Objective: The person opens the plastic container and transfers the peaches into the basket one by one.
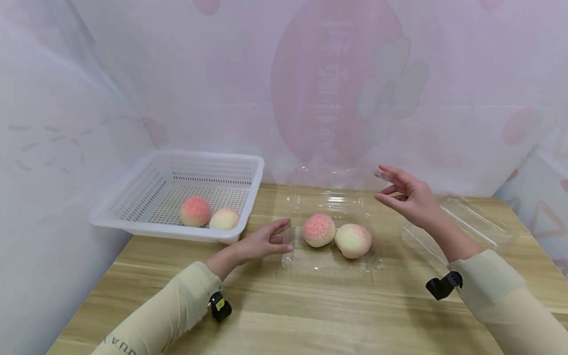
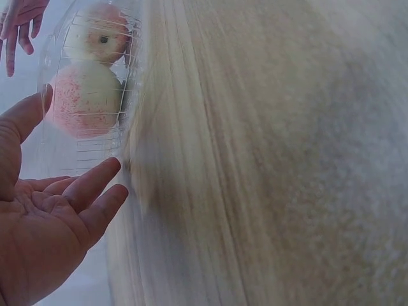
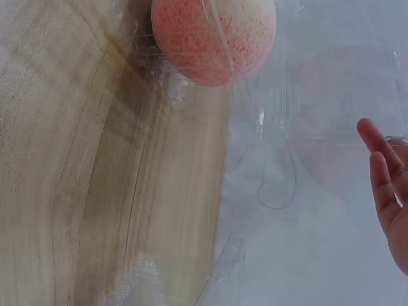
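A clear plastic clamshell box (image 1: 330, 264) lies on the table with its lid (image 1: 335, 197) raised at the back. Two pink-and-cream peaches sit side by side in it, the pinker peach (image 1: 319, 230) left of the paler peach (image 1: 353, 241). My left hand (image 1: 262, 241) is at the box's left side, thumb and fingers spread, fingertips right at the wall. To the right of the lid my right hand (image 1: 410, 197) hovers, fingers loosely extended and thumb apart. A bit of shiny clear plastic overlaps its index fingertip.
Back left stands a white perforated basket (image 1: 151, 226) holding a pink peach (image 1: 195, 212) and a paler peach (image 1: 224, 219). Another clear plastic box (image 1: 477, 222) lies under and behind my right forearm. A white printed curtain (image 1: 213, 88) hangs behind the table.
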`<state>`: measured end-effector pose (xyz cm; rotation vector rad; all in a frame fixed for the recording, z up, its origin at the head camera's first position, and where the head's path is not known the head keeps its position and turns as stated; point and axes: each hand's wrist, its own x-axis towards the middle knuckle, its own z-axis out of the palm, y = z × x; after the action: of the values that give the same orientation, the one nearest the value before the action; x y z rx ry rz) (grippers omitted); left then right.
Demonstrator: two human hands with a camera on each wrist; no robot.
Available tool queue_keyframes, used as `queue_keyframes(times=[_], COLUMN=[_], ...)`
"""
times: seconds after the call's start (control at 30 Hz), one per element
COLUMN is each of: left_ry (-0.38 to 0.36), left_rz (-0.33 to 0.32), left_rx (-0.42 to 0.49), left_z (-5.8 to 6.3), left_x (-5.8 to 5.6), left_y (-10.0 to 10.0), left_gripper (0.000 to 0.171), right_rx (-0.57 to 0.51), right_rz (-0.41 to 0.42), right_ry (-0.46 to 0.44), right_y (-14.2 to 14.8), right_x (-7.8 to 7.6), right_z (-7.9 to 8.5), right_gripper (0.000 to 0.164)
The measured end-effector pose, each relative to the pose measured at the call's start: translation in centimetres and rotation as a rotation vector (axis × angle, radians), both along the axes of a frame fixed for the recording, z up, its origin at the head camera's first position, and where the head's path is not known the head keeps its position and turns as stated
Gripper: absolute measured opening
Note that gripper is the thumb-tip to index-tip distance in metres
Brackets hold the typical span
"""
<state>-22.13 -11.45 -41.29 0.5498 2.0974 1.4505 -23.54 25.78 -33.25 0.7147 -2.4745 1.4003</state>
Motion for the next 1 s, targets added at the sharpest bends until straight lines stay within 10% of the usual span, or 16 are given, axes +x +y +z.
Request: queue_keyframes(times=[1.0], left_ry=[-0.023], left_rz=[0.008], left_rx=[0.02], left_z=[0.0], left_x=[0.2], left_y=[0.2], left_gripper=[0.082], right_rx=[0.108], right_rz=[-0.032], right_ry=[-0.248], right_y=[-0.4], right_x=[-4.6], right_z=[-4.0], right_gripper=[0.081])
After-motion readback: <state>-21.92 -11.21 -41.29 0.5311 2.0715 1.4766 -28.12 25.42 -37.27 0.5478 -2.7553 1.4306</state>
